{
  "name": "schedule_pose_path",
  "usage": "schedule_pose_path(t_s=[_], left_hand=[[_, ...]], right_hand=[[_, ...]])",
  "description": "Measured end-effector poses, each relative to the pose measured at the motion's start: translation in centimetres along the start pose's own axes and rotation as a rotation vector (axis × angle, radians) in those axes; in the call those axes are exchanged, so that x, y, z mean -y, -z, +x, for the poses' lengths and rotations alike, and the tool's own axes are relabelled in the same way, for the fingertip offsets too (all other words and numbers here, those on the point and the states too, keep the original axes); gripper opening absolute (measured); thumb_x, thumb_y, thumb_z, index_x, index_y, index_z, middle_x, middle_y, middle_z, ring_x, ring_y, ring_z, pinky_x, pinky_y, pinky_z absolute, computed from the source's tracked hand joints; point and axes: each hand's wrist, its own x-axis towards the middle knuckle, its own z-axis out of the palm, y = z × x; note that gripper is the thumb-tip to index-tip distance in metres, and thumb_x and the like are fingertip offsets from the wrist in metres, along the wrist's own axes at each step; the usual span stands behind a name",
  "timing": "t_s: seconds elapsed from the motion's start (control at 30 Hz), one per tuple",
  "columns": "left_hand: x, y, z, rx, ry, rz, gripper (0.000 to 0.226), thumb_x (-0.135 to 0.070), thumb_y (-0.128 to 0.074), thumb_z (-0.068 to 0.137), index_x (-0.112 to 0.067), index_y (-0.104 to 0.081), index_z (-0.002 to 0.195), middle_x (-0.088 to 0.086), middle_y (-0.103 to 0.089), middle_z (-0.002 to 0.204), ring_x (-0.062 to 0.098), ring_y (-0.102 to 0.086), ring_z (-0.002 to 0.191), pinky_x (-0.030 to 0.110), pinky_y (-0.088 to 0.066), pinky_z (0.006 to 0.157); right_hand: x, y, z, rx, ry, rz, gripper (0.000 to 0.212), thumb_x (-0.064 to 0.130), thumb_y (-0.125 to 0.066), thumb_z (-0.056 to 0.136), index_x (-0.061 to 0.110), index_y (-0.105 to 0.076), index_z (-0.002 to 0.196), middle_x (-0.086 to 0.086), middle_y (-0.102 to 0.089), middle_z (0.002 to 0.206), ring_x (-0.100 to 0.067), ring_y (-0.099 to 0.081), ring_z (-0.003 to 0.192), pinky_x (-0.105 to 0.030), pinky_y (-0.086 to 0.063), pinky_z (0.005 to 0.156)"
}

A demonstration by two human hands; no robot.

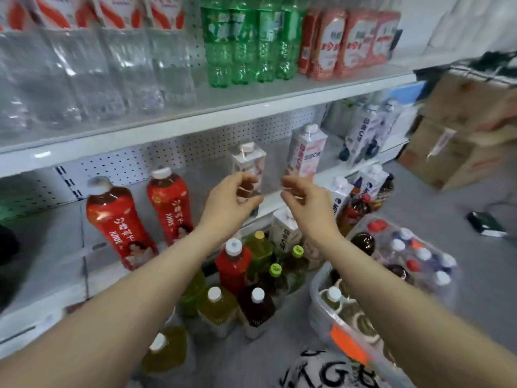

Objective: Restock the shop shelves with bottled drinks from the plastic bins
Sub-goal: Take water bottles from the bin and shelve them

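Observation:
My left hand hovers at the middle shelf, fingers loosely curled just in front of the base of a white carton; it grips nothing that I can see. My right hand is beside it, also loosely curled, just below a pink-and-white carton. Two red juice bottles stand on the shelf to the left. Below my arms, yellow, green, red and dark bottles stand packed together. A clear plastic bin with more bottles sits at lower right.
The upper shelf carries clear water bottles, green soda bottles and red packs. More cartons stand further right. A shrink-wrapped bottle pack lies on the floor. Cardboard boxes are stacked at right.

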Motion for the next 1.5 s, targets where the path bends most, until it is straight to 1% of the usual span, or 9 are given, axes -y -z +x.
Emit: schedule_pose_path(t_s=[0.13, 0.37, 0.53, 0.67, 0.77, 0.83, 1.13, 1.3, 1.5], left_hand=[[-1.2, -6.1, -0.1, 0.111, -0.018, -0.04, 0.027, -0.018, -0.073, 0.086, -0.022, -0.064, 0.111, -0.006, -0.065, 0.1, 0.009, -0.062, 0.09, 0.021, -0.05, 0.079], [-3.9, -15.7, -0.3, 0.26, 0.005, -0.131, 0.026, -0.017, -0.073, 0.085, -0.027, -0.063, 0.108, -0.006, -0.064, 0.105, 0.013, -0.064, 0.095, 0.039, -0.056, 0.088], [-6.1, -21.9, -0.8, 0.399, -0.022, -0.137, 0.03, -0.017, -0.071, 0.088, -0.027, -0.062, 0.114, -0.009, -0.064, 0.111, 0.005, -0.061, 0.101, 0.02, -0.052, 0.088], [-8.1, -26.3, -1.6, 0.5, -0.026, -0.161, 0.033, -0.017, -0.069, 0.089, -0.024, -0.062, 0.121, -0.011, -0.062, 0.113, 0.001, -0.059, 0.102, 0.016, -0.048, 0.088], [-9.2, -29.3, -2.0, 0.558, -0.029, -0.158, 0.035, -0.017, -0.069, 0.09, -0.023, -0.061, 0.124, -0.012, -0.062, 0.116, 0.001, -0.058, 0.104, 0.009, -0.045, 0.086], [-9.7, -30.9, -2.2, 0.582, -0.014, -0.16, 0.034, -0.016, -0.068, 0.091, -0.022, -0.061, 0.124, -0.01, -0.062, 0.118, 0.003, -0.058, 0.103, 0.004, -0.042, 0.08], [-10.1, -35.9, -2.5, 0.658, 0.013, -0.102, 0.041, -0.014, -0.069, 0.089, -0.02, -0.06, 0.129, -0.002, -0.065, 0.123, 0.012, -0.061, 0.109, 0.023, -0.046, 0.094], [-9.2, -36.9, -2.6, 0.683, 0.02, -0.083, 0.042, -0.013, -0.069, 0.089, -0.022, -0.06, 0.129, -0.003, -0.064, 0.126, 0.013, -0.059, 0.115, 0.031, -0.048, 0.1], [-7.8, -37.5, -3.0, 0.701, 0.052, -0.079, 0.041, -0.01, -0.069, 0.089, -0.024, -0.061, 0.126, -0.006, -0.063, 0.126, 0.009, -0.057, 0.115, 0.028, -0.047, 0.1]], right_hand=[[-4.7, 3.5, -2.1, -0.051, -0.091, -0.023, 0.034, 0.012, -0.065, 0.095, 0.019, -0.068, 0.128, 0.009, -0.071, 0.115, -0.001, -0.065, 0.099, -0.012, -0.05, 0.09], [-11.4, 9.5, -5.4, -0.115, -0.203, -0.065, 0.033, 0.011, -0.064, 0.096, 0.021, -0.068, 0.127, 0.011, -0.071, 0.114, -0.002, -0.066, 0.104, -0.021, -0.051, 0.095], [-15.7, 13.9, -7.6, -0.175, -0.296, -0.118, 0.029, 0.014, -0.065, 0.096, 0.019, -0.069, 0.125, 0.011, -0.071, 0.115, -0.001, -0.065, 0.102, -0.008, -0.046, 0.089], [-19.1, 17.0, -9.2, -0.213, -0.421, -0.167, 0.029, 0.02, -0.065, 0.097, 0.021, -0.069, 0.126, 0.007, -0.072, 0.117, -0.006, -0.067, 0.103, -0.023, -0.051, 0.094], [-21.2, 19.0, -10.2, -0.239, -0.485, -0.194, 0.028, 0.02, -0.064, 0.097, 0.022, -0.07, 0.124, 0.006, -0.073, 0.113, -0.007, -0.068, 0.099, -0.011, -0.042, 0.08], [-22.3, 20.1, -10.7, -0.246, -0.523, -0.222, 0.027, 0.02, -0.064, 0.097, 0.021, -0.07, 0.123, 0.008, -0.072, 0.111, -0.009, -0.067, 0.101, -0.012, -0.039, 0.078], [-28.2, 22.1, -12.2, -0.055, -0.682, -0.483, 0.049, 0.008, -0.065, 0.087, 0.013, -0.061, 0.135, -0.017, -0.067, 0.125, -0.041, -0.059, 0.114, -0.037, -0.043, 0.094], [-30.3, 21.4, -12.7, 0.019, -0.734, -0.494, 0.055, 0.002, -0.07, 0.081, 0.013, -0.059, 0.134, -0.02, -0.069, 0.116, -0.042, -0.059, 0.107, -0.038, -0.045, 0.089], [-30.4, 19.2, -12.7, -0.017, -0.668, -0.446, 0.041, 0.0, -0.079, 0.074, 0.008, -0.07, 0.114, -0.018, -0.068, 0.111, -0.037, -0.062, 0.104, -0.037, -0.047, 0.089]])
